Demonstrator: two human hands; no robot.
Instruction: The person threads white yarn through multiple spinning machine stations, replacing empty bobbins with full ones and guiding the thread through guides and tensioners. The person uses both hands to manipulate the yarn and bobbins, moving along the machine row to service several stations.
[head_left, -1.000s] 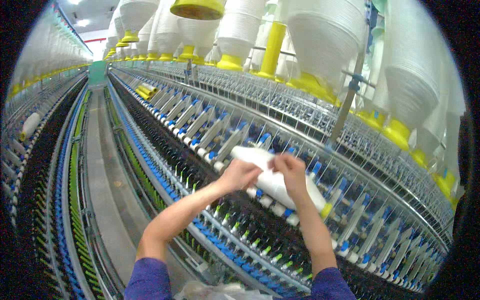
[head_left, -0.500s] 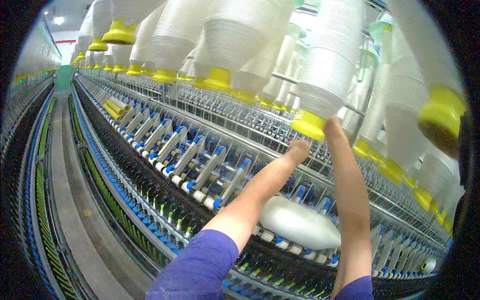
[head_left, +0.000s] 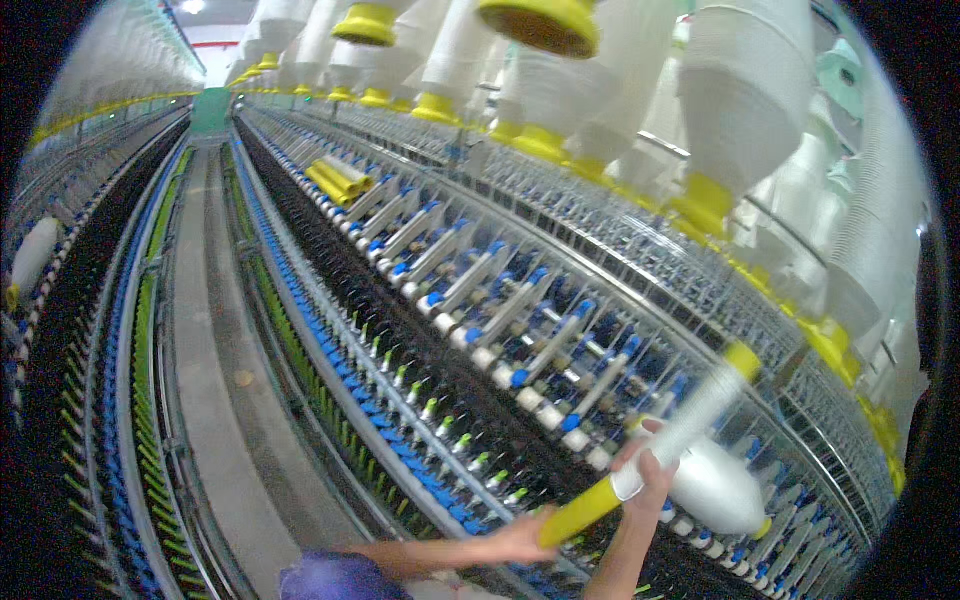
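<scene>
A long yellow bobbin (head_left: pixel 583 512), its upper part wrapped in a thin layer of white roving, slants from lower left to upper right in front of the machine. My left hand (head_left: pixel 522 540) is closed around its bare lower end. Higher up, my right hand (head_left: pixel 650 474) grips it near the edge of the white winding. Motion blurs the bobbin's upper end. Just behind it, a fat full white roving bobbin (head_left: pixel 718 488) with yellow ends lies across the machine's white rollers, partly covered by my right hand and the held bobbin.
Full roving bobbins (head_left: pixel 745 100) with yellow bases hang in rows overhead. Several bare yellow tubes (head_left: pixel 338 182) lie farther along the frame. Below the rollers (head_left: pixel 483 358) runs a line of green-tipped spindles (head_left: pixel 443 428). An aisle (head_left: pixel 225 400) separates this machine from another at left.
Both hands have come down from a hanging bobbin overhead and now hold a slanted, thinly wound bobbin lower down. The view has shifted, so the aisle appears farther right.
</scene>
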